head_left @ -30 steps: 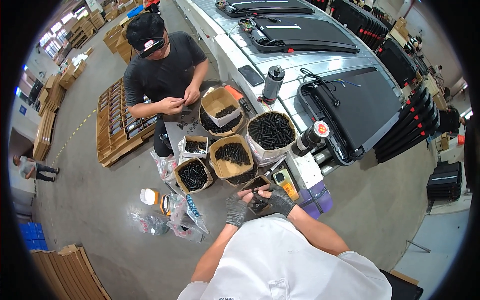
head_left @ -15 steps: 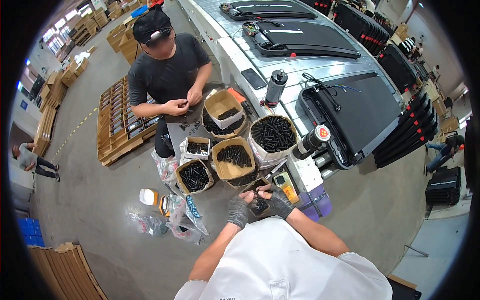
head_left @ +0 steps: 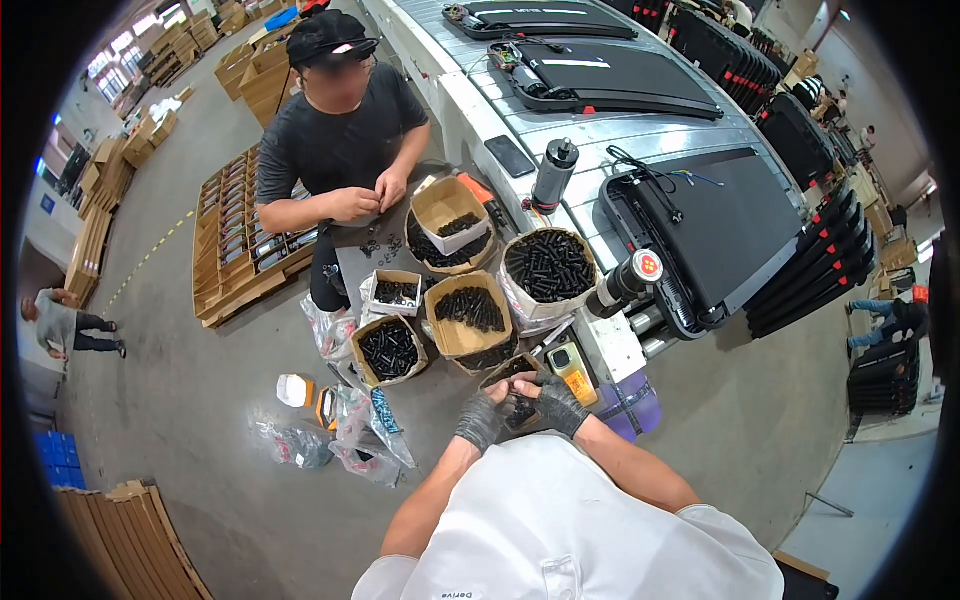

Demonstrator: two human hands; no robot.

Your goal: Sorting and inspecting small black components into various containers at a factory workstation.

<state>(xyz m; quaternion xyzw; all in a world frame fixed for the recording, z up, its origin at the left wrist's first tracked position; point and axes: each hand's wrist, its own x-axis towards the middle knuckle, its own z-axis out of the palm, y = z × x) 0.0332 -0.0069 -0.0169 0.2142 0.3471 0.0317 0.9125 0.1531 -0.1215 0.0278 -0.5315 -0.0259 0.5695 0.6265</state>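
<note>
My left hand (head_left: 482, 418) and my right hand (head_left: 556, 400) wear grey fingerless gloves. Their fingertips are pinched together above a small open box (head_left: 497, 374) with dark small parts in it. Whatever they hold is too small to make out. Just beyond stands a carton of black screws (head_left: 470, 308), its cardboard bottom partly bare. A box of black screws (head_left: 388, 350) is to its left, and a bag-lined bin of black bolts (head_left: 548, 266) to its right. A phone in a yellow case (head_left: 572, 374) lies beside my right hand.
Across the small table (head_left: 355, 265), a co-worker (head_left: 345, 140) holds both hands together near loose rings. A conveyor (head_left: 590, 150) on the right carries black panel units (head_left: 700, 225) and a cylindrical motor (head_left: 553, 178). Plastic bags (head_left: 365, 450) lie at the left.
My hands stay pinched over the small box, with only slight finger movement. The co-worker's head and torso have shifted a little to the right.
</note>
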